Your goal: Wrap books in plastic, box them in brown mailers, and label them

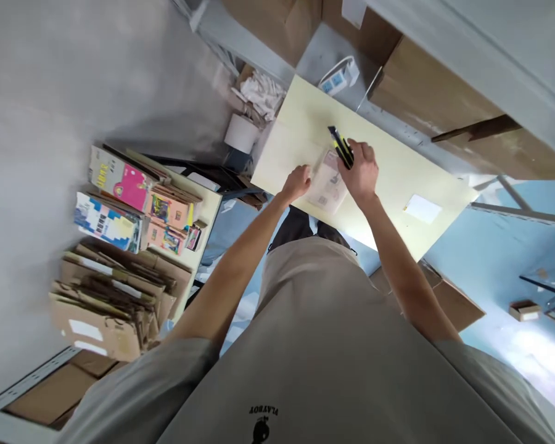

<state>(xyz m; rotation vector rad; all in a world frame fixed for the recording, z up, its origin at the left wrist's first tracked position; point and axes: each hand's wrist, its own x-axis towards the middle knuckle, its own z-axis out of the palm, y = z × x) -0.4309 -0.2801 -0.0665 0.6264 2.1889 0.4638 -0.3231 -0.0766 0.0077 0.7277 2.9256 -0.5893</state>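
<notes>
My right hand is wrapped around a black and yellow utility knife, whose front end points away from me over the table. Below the knife, a flat pale package, apparently in clear plastic, lies on the cream tabletop. Its upper right part is near my right hand. At the package's left edge rests my left hand with its fingers curled in. Whether those fingers pinch the wrapping is hidden from this angle.
A white card lies on the table's right side. Behind it are a power strip and large cardboard boxes. A white roll stands past the left edge. Further left, books and folded cartons fill another table.
</notes>
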